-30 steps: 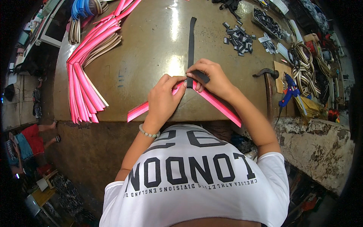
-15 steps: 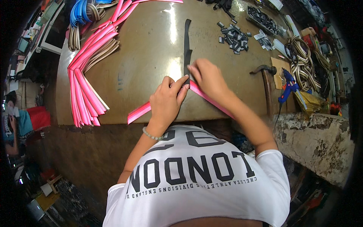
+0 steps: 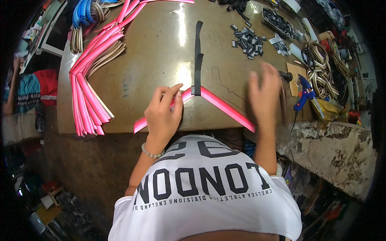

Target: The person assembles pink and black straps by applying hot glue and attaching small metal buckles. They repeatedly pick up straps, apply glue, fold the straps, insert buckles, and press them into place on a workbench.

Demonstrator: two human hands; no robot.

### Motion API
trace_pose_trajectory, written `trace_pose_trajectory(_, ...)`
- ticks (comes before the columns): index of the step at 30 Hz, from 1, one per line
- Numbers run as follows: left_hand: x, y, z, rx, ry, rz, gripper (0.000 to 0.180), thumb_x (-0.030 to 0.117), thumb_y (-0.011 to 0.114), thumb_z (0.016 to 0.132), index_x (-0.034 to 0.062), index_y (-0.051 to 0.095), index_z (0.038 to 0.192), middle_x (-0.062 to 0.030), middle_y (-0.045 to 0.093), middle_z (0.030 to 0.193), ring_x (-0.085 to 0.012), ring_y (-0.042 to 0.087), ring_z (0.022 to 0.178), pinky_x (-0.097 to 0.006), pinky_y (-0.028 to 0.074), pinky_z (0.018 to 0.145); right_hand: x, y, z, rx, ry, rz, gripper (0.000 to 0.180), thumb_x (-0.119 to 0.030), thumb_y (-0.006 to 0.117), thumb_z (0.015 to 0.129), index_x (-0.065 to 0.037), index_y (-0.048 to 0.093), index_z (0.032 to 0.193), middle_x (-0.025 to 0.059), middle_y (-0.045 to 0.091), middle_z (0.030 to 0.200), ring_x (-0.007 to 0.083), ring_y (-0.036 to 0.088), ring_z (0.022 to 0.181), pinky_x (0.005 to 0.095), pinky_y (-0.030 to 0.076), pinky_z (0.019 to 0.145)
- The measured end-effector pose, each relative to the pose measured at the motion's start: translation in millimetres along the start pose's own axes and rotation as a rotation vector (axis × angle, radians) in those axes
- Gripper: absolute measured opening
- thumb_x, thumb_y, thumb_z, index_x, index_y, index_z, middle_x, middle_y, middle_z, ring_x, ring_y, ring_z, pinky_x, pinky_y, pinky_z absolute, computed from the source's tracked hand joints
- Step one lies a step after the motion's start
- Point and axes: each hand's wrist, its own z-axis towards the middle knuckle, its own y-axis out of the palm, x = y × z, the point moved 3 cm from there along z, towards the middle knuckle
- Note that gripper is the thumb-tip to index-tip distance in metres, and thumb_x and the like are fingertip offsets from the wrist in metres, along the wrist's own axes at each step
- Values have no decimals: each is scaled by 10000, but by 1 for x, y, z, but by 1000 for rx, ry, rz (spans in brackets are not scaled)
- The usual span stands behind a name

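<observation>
A black strap [image 3: 197,70] lay across the bend of a pink strip [image 3: 226,107] at mid-frame, the folding step seemingly done. The left hand [image 3: 163,110], loosely spread, covered the strip's left part; the blurred right hand [image 3: 264,94], fingers parted, apparently empty, was near the hammer [image 3: 286,76] at right. The next move seemingly called for steadying the fold.

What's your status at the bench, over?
Left hand over pink strap, hiding part; right hand apart from it, blurred, beside hammer. Black strip across strap's bend.
</observation>
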Motion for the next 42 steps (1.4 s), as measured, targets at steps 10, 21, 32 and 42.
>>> trace_pose_trajectory(10, -14, 9, -5, -28, 83, 115, 112, 155, 691, 882, 91, 716, 970, -69, 602, 856, -248, 629, 731, -357, 493, 629, 27, -48, 7, -186, 646, 302, 449, -408, 454, 1036, 9, 601, 959, 156, 591, 712, 262, 575, 647, 400, 470, 633)
trace_pose_trajectory(21, -15, 9, -9, -28, 132, 144, 140, 174, 697, 876, 111, 711, 999, -60, 588, 854, -241, 626, 748, -360, 494, 624, -94, -2, -22, -389, 56, 747, 236, -171, 551, 989, 33, 538, 1108, 294, 646, 957, 459, 638, 845, 487, 506, 708)
trace_pose_trajectory(32, -7, 7, 0, -157, 147, 174, 201, 241, 750, 821, 89, 679, 932, -66, 597, 862, -235, 625, 737, -361, 505, 611, -27, -8, -33, -337, 240, 201, 321, -277, 561, 976, -69, 624, 1213, 222, 660, 1058, 411, 648, 949, 485, 513, 795)
trace_pose_trajectory(42, 9, 3, 35, -303, 67, -379, 215, 182, 584, 958, 8, 582, 830, -107, 564, 724, -170, 552, 657, -336, 460, 617, -31, 5, 6, -540, 265, 798, 364, -239, 554, 1011, 6, 597, 1276, 103, 635, 1141, 217, 568, 1076, 335, 425, 973)
